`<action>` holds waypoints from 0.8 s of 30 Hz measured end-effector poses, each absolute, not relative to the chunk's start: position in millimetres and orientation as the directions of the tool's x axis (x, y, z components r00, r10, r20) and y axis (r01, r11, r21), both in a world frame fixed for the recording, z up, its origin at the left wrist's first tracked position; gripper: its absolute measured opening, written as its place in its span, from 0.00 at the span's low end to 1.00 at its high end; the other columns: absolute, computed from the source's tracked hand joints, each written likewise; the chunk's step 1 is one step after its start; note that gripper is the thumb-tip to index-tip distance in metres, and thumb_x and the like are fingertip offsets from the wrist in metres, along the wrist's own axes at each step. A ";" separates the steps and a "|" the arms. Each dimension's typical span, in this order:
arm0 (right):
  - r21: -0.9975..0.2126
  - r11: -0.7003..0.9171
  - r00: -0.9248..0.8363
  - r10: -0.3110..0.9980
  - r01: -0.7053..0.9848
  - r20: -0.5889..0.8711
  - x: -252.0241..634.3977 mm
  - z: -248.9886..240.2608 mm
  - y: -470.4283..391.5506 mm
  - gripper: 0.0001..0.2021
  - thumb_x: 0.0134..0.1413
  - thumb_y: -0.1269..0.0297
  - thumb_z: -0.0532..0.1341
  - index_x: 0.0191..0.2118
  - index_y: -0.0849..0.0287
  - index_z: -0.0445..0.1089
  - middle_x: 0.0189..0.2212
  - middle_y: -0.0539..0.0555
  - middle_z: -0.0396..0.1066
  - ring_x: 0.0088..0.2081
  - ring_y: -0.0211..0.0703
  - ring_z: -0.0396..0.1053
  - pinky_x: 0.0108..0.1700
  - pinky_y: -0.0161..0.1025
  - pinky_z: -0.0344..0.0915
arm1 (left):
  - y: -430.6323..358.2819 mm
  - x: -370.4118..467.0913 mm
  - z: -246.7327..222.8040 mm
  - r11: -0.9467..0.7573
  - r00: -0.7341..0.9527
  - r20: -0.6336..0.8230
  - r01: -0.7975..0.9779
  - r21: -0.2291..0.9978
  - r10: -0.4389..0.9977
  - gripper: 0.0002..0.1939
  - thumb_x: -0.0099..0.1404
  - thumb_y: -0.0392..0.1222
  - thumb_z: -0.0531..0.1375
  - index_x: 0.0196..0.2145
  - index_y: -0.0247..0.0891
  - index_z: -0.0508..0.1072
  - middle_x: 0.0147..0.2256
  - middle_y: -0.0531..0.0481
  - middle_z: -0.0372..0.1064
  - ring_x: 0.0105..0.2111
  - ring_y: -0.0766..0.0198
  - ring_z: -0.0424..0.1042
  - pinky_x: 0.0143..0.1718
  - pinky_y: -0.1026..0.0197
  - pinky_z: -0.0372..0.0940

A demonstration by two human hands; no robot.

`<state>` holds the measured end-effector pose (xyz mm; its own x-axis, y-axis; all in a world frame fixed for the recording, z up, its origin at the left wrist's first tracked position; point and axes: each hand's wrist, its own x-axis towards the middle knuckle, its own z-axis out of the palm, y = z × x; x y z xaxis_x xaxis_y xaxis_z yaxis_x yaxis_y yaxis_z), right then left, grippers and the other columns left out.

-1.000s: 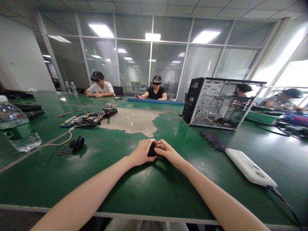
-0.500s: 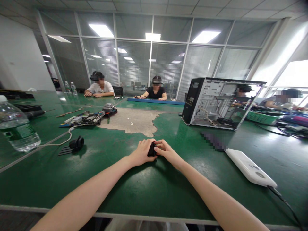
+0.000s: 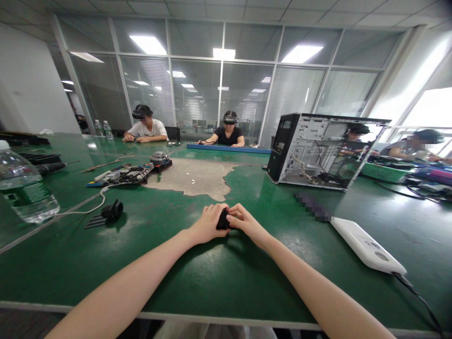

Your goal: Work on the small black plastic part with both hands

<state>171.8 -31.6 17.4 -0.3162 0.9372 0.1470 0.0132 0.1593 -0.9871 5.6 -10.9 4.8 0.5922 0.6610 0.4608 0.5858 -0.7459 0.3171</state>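
Note:
A small black part, its kind hidden by the fingers, is held between my hands just above or on the green tabletop. My left hand wraps round its left side, closed. From the right, the thumb and fingers of my right hand pinch its edge. To the left lies a black plastic piece with a round collar and several flat prongs. Beyond my hands is a bare tan patch with small white scraps on it.
A circuit board lies left, near a white cable and a water bottle. An open computer case stands right, behind a white power bank with a black cable. A green basket and several people are farther off.

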 end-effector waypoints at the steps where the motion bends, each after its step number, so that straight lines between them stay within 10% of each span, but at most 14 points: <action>1: -0.987 0.161 -0.315 0.938 0.016 0.148 171.7 16.6 -31.0 0.15 0.41 0.55 0.63 0.32 0.56 0.60 0.31 0.48 0.66 0.35 0.38 0.65 0.40 0.40 0.62 | -11.0 5.8 4.8 -0.745 0.591 0.460 0.587 0.318 0.662 0.29 0.52 0.46 0.60 0.49 0.42 0.53 0.44 0.47 0.60 0.43 0.53 0.61 0.44 0.51 0.53; 24: -0.984 0.178 -0.339 0.926 0.000 0.168 175.3 10.2 -26.9 0.15 0.41 0.57 0.64 0.34 0.55 0.60 0.32 0.48 0.66 0.36 0.39 0.65 0.41 0.41 0.61 | -10.6 5.0 3.1 -0.758 0.596 0.475 0.572 0.314 0.647 0.28 0.53 0.46 0.59 0.49 0.41 0.53 0.44 0.46 0.60 0.43 0.54 0.60 0.44 0.52 0.53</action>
